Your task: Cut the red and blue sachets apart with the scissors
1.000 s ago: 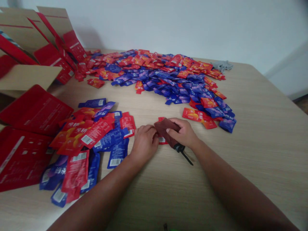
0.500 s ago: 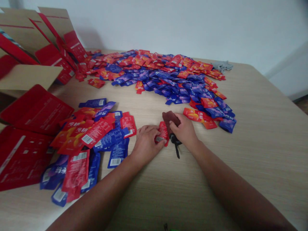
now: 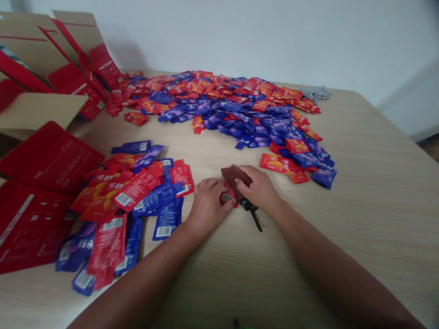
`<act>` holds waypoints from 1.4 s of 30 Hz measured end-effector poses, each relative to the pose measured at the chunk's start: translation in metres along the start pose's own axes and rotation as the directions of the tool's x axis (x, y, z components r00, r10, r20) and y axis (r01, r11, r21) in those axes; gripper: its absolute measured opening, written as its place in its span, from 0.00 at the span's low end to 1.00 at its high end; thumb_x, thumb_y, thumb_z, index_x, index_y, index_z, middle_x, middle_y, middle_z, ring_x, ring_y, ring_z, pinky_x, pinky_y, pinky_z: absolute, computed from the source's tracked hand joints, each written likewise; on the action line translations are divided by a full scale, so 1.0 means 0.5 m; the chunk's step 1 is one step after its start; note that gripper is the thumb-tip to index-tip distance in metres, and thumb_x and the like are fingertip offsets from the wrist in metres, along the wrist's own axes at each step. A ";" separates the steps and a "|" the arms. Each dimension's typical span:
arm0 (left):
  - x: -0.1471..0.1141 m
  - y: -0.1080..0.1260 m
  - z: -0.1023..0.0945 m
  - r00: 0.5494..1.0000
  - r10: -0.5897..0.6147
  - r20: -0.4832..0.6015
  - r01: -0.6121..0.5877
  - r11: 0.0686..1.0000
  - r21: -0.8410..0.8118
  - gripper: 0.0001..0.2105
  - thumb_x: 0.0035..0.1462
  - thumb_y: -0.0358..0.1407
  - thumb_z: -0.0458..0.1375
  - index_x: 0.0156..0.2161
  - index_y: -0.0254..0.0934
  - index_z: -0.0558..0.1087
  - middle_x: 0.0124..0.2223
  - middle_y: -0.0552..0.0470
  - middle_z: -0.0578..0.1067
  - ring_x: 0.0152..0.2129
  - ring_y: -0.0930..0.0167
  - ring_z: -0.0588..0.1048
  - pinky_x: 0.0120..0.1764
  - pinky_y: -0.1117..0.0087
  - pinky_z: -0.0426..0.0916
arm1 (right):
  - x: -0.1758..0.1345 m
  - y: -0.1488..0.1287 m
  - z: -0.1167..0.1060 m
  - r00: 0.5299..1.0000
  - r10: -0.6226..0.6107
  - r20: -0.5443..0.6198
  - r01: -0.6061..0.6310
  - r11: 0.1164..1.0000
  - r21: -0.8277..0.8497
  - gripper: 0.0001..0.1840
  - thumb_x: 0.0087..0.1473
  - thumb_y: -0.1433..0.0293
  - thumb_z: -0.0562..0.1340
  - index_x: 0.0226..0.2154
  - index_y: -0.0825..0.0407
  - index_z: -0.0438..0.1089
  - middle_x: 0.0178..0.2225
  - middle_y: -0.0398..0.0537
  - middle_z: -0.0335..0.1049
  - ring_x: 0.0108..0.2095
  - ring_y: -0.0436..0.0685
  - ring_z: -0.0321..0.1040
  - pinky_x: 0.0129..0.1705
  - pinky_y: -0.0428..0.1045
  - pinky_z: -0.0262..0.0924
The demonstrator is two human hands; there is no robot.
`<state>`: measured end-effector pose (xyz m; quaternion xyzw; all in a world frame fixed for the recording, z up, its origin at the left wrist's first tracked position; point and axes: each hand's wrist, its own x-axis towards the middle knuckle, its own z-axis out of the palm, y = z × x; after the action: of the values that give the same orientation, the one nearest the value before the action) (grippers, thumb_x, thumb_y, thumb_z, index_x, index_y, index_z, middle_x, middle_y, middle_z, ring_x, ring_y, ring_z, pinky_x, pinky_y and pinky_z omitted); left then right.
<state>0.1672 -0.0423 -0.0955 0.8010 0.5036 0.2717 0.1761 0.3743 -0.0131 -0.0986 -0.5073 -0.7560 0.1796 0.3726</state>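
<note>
Farthest left of the red packet point(image 3: 227, 196) stands an open carton point(image 3: 37, 226), then a loose heap of red and blue sachets point(image 3: 118, 194), and just beside it the left hand point(image 3: 207, 200), thumb and fingers holding the packet on the table point(image 3: 212, 260). A brown tool point(image 3: 232, 175) partly hides the packet, the right hand's point(image 3: 259, 188) grip clamped around it; farther right of the packet lie orange-red sachets point(image 3: 274, 163).
</note>
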 end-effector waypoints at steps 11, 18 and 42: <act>0.000 -0.003 -0.001 1.000 0.003 0.004 -0.003 1.000 0.004 0.10 0.55 0.38 0.71 0.41 0.41 0.79 0.49 0.48 0.80 0.51 0.57 0.74 0.55 0.52 0.67 | 0.000 0.012 0.001 0.991 -0.124 -0.044 0.121 0.991 -0.060 0.29 0.60 0.72 0.62 0.64 0.47 0.68 0.58 0.54 0.76 0.56 0.67 0.71 0.60 0.65 0.66; 0.000 -0.005 0.003 1.000 0.005 0.005 -0.005 1.000 0.003 0.09 0.56 0.39 0.71 0.41 0.41 0.78 0.49 0.48 0.80 0.50 0.57 0.74 0.55 0.51 0.67 | 0.000 0.003 0.004 0.986 -0.165 0.019 0.165 0.986 0.003 0.27 0.59 0.74 0.62 0.61 0.45 0.72 0.55 0.51 0.79 0.54 0.64 0.73 0.59 0.63 0.67; 0.001 0.000 -0.002 1.000 -0.020 0.011 0.020 1.000 0.002 0.09 0.56 0.38 0.70 0.42 0.42 0.79 0.48 0.49 0.80 0.50 0.57 0.75 0.56 0.52 0.67 | 0.007 0.032 0.011 0.985 0.104 -0.139 -0.114 0.991 -0.065 0.23 0.60 0.71 0.62 0.58 0.47 0.76 0.51 0.52 0.81 0.50 0.66 0.75 0.57 0.63 0.68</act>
<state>0.1667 -0.0417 -0.0943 0.7975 0.5109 0.2652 0.1809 0.3796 -0.0025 -0.1115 -0.5722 -0.7062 0.1373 0.3937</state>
